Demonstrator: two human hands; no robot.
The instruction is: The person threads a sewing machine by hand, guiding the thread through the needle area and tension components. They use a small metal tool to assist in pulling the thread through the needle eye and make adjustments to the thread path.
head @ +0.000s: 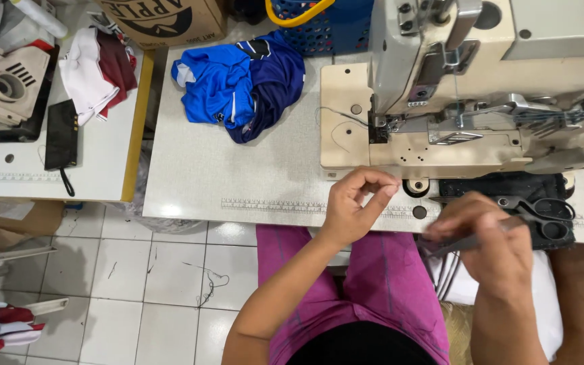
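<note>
1. Surface (238, 176): pale grey top with a printed ruler strip along its near edge.
2. Sewing machine (468, 88): cream body, set at the right of the surface.
3. Blue garment (238, 84): crumpled heap, well apart from both hands, left of the machine.
4. Left hand (353, 206): raised at the surface's near edge, just below the machine; thumb and forefinger pinched nearly together, contents too small to tell.
5. Right hand (491, 247): blurred, grip closed on a slim dark tool (457, 245).
6. Black scissors (542, 213): lying just beyond the right hand.
</note>
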